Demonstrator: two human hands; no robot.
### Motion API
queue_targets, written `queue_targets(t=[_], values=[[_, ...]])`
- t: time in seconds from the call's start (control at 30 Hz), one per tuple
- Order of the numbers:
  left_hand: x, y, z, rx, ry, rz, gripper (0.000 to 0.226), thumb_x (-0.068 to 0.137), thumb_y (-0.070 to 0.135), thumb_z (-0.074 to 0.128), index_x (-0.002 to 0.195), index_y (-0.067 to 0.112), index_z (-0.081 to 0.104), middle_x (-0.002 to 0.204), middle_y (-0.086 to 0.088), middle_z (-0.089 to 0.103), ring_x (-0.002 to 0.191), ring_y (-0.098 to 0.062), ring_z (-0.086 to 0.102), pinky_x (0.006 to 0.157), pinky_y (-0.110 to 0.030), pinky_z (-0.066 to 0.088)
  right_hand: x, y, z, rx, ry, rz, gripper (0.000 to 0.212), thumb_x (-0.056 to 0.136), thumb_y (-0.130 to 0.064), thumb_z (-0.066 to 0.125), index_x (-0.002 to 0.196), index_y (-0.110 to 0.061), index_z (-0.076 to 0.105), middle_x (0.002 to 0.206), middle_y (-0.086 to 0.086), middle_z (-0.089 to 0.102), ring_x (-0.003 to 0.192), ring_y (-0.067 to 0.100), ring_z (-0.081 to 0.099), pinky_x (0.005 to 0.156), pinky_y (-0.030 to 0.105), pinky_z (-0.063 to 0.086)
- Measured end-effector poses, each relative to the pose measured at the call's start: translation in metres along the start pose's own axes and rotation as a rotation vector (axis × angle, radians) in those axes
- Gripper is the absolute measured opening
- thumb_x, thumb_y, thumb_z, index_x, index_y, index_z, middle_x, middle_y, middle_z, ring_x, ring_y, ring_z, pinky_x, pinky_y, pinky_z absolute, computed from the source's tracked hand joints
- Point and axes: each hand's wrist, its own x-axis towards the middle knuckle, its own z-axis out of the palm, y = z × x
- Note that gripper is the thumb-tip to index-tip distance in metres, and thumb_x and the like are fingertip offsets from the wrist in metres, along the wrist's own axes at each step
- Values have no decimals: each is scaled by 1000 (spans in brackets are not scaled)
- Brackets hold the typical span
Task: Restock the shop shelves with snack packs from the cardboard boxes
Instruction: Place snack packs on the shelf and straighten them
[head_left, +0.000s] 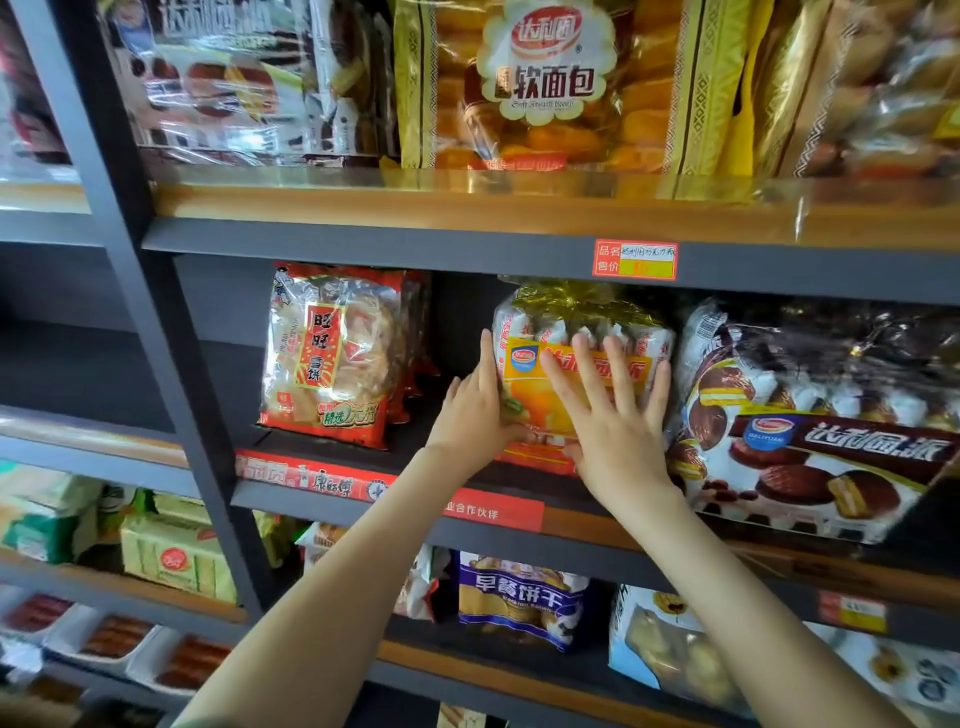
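A yellow-and-white snack pack (524, 382) with a gold tied top stands upright on the middle shelf (332, 501). My left hand (475, 415) holds its left edge, fingers straight up along the side and thumb under the lower front. My right hand (610, 415) lies flat against the pack's front, fingers spread. A red rice-cracker pack (332, 358) stands to the left, with a dark gap between. A large chocolate-pie bag (810, 415) leans close on the right. No cardboard box is in view.
The top shelf carries a big soft-bread bag (545, 83) and other packs. Below are a blue biscuit bag (519, 597) and a cookie bag (675, 654). A dark upright post (171, 332) divides off the left shelving with green packs (176, 561).
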Motion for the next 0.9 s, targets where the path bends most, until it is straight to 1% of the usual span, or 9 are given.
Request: queue_targets(t=[0.1, 0.2, 0.27, 0.37, 0.43, 0.5, 0.6, 0.77, 0.9], values=[[6, 2, 8, -97, -36, -14, 126, 79, 27, 78, 147, 18, -28, 155, -3, 32, 122, -24, 55, 97, -39, 47, 1, 5, 5, -22, -30, 26, 125, 64, -17, 86, 154, -31, 1, 162, 5, -1, 148, 34, -6, 109, 71, -1], [3, 0, 1, -119, -75, 7, 126, 79, 34, 77, 147, 19, -28, 156, 0, 30, 128, -20, 50, 101, -38, 46, 4, 0, 4, 7, -70, 45, 125, 69, -15, 81, 152, -31, -10, 161, 4, -9, 146, 33, -17, 107, 71, -6], [-6, -6, -6, -36, -55, 25, 114, 83, 39, 72, 152, 18, -17, 158, 0, 26, 134, -21, 44, 102, -43, 45, 5, -10, -1, 24, -62, 71, 122, 68, -15, 81, 153, -28, -5, 160, 8, -7, 145, 35, -16, 108, 70, -5], [-32, -18, -21, 46, 64, -3, 81, 92, 36, 61, 154, 17, 12, 156, -4, 28, 136, -23, 40, 103, -39, 43, 4, -37, -14, 166, 25, 93, 102, 69, -21, 81, 152, -19, 22, 158, 19, 14, 145, 41, 8, 110, 67, 9], [-60, -30, -30, 14, 221, -16, 63, 95, 29, 58, 149, 14, 30, 148, -5, 40, 131, -19, 45, 100, -26, 40, 1, -62, -23, 329, 101, 59, 83, 73, -20, 78, 145, -13, 38, 150, 21, 31, 139, 38, 27, 108, 61, 25], [-96, -45, -35, -13, 374, -36, 55, 94, 21, 59, 143, 8, 38, 140, -8, 47, 126, -17, 46, 98, -16, 34, -5, -94, -29, 495, 137, -20, 69, 78, -15, 73, 140, -10, 43, 144, 18, 41, 131, 33, 37, 104, 52, 35], [-163, -79, -35, -31, 523, -79, 47, 94, 19, 54, 137, 5, 41, 133, -14, 51, 122, -21, 48, 101, -24, 39, -23, -153, -32, 748, 68, -149, 58, 84, -13, 64, 139, -9, 45, 139, 12, 47, 126, 28, 43, 103, 43, 36], [-311, -152, -15, 13, 515, -443, 39, 92, 16, 50, 130, 7, 44, 128, -16, 53, 120, -21, 48, 103, -23, 38, -91, -263, -4, 1028, -254, -407, 50, 86, -12, 56, 135, -6, 49, 133, 9, 52, 126, 22, 41, 107, 33, 30], [-460, -199, 38, 50, 404, -940, 43, 85, 16, 53, 125, 1, 50, 123, -18, 55, 116, -25, 48, 100, -30, 38, -183, -342, 50, 1127, -939, -402, 55, 93, -8, 57, 143, -15, 38, 137, -3, 43, 129, 15, 37, 105, 24, 31]])
